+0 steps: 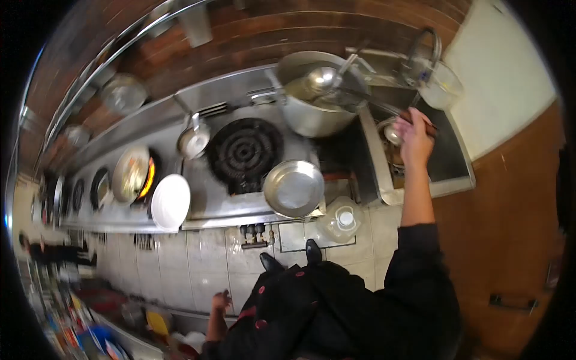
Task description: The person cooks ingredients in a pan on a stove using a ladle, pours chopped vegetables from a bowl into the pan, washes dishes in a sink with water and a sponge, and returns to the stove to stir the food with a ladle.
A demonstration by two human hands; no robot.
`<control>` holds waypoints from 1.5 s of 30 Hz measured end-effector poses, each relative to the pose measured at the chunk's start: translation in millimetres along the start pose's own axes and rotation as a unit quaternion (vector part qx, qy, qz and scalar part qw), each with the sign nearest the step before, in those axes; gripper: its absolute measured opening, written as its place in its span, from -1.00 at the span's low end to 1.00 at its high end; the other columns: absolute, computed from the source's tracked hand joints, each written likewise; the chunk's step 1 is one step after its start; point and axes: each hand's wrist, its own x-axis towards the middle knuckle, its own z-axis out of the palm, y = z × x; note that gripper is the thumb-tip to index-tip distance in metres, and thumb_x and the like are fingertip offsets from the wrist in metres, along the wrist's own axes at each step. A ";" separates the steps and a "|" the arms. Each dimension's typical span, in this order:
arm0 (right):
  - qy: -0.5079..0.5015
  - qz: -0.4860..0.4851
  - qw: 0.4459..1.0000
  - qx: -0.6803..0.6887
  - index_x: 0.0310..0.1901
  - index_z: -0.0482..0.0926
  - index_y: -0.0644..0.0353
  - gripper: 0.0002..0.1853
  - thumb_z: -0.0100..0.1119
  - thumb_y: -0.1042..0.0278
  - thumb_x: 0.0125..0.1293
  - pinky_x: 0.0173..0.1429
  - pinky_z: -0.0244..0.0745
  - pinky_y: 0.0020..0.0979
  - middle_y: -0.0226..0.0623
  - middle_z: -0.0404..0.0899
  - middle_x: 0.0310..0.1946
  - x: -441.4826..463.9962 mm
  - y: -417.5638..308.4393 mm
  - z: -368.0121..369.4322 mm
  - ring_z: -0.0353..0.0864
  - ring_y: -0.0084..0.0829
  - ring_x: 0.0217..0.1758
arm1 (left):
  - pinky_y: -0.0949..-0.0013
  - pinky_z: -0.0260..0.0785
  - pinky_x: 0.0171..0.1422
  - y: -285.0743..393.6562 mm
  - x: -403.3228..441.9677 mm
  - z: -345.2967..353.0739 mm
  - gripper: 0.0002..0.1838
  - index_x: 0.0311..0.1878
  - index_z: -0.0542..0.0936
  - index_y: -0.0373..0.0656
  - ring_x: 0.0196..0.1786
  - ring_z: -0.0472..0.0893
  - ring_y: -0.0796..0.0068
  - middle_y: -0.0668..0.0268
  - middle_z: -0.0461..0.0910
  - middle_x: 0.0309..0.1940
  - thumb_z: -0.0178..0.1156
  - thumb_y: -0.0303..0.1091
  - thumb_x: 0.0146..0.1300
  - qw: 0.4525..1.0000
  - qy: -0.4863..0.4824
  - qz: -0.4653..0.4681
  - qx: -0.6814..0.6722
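My right hand [414, 138] is closed around the dark handle of a skimmer [348, 99], whose dark mesh end is blurred at the right side of a large metal stockpot [321, 120]. Also at the pot's mouth is a shiny ladle [323, 78]. Liquid shows inside the pot, though its contents are hard to make out. Low at my side, my left hand [221, 302] hangs with its fingers loosely apart and nothing in it.
A metal pan [294, 188] sits at the stove's front edge, beside a black burner [245, 151]. Flames show by a frying pan [131, 174], near a white bowl [171, 202]. A sink [444, 162] is at right, a plastic jug [341, 222] on the floor. Another person [57, 253] stands far left.
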 end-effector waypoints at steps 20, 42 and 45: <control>-0.802 0.284 0.439 -0.290 0.23 0.32 0.26 -0.48 -0.08 0.05 0.40 -0.02 0.47 -0.38 -0.17 0.51 0.02 -309.7 167.6 86.2 0.54 -0.34 0.02 | 0.04 0.24 0.26 -84.3 -145.7 107.0 -0.17 0.31 0.33 0.03 0.25 0.38 0.25 0.30 0.38 0.25 -0.34 0.45 0.22 0.921 -0.203 -0.247 -0.224; -0.819 0.276 0.337 -0.373 0.19 0.38 0.25 -0.47 -0.07 -0.01 0.38 -0.06 0.45 -0.37 -0.24 0.53 -0.01 -518.2 263.5 304.6 0.53 -0.42 -0.02 | -0.07 0.07 0.35 -42.9 -214.5 -273.7 0.10 0.45 -0.05 -0.01 0.36 0.19 -0.08 0.00 0.03 0.41 -0.44 0.64 0.00 0.567 0.038 0.478 -0.669; -0.857 0.199 0.360 -0.312 0.09 0.47 0.33 -0.55 0.08 0.14 0.31 0.05 0.41 -0.40 -0.19 0.59 -0.09 -524.1 264.6 338.7 0.56 -0.41 -0.06 | 0.05 0.25 0.22 -72.7 -198.8 -290.3 -0.15 0.37 0.17 -0.16 0.22 0.41 0.10 0.01 0.28 0.28 -0.03 0.30 0.22 0.742 0.419 0.204 -0.481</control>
